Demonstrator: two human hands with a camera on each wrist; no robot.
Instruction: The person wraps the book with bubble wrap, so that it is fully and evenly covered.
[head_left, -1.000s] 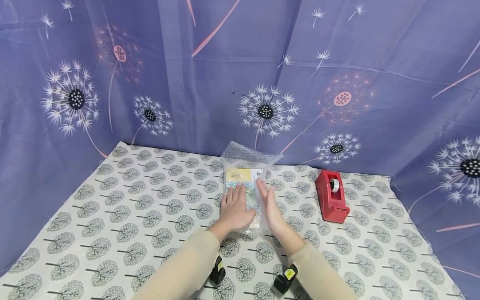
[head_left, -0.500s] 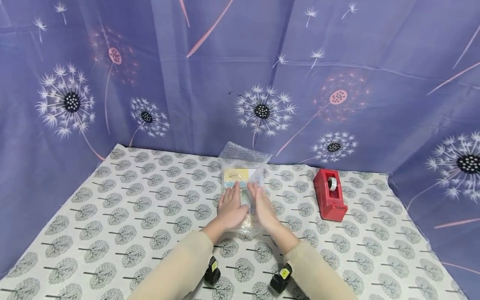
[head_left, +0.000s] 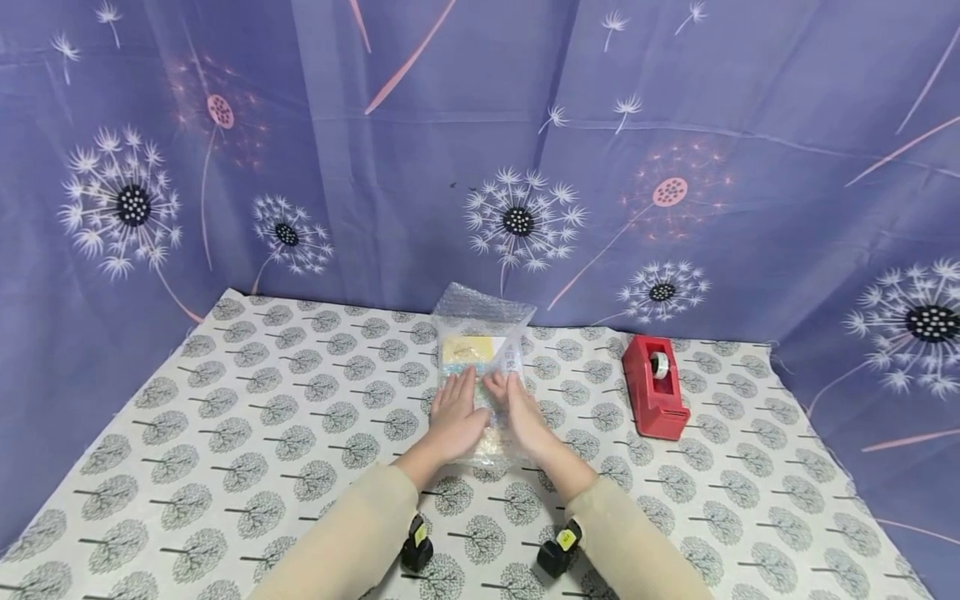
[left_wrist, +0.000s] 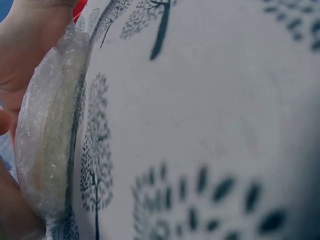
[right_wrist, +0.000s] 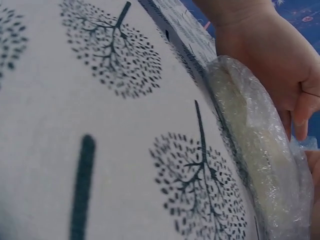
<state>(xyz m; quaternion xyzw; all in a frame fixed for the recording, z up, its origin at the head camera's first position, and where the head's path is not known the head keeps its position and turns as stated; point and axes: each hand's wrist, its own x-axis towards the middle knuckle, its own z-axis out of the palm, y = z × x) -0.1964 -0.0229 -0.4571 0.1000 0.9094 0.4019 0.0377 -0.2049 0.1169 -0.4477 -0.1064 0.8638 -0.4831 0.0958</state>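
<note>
A book [head_left: 467, 348] with a yellow, white and blue cover lies flat inside clear bubble wrap [head_left: 483, 310]. My left hand [head_left: 456, 423] rests on the book's left half, fingers straight and pointing away from me. On the right half my right hand [head_left: 523, 421] presses the bubble wrap, its fingers slightly bent. A layer of wrap slants over the cover's right side, where printed characters show through. Both wrist views show the near end of the wrapped book [left_wrist: 55, 135], whose bubble wrap [right_wrist: 265, 150] bulges loosely at the edge.
A red tape dispenser [head_left: 655, 387] with a roll of tape stands to the right of the book. The tree-patterned cloth [head_left: 300, 442] covers the table. Behind the table's far edge hangs a purple dandelion curtain [head_left: 420, 183].
My right hand has moved left from the book's right edge onto its top, laying the raised wrap down over the cover. My left hand stays on the book.
</note>
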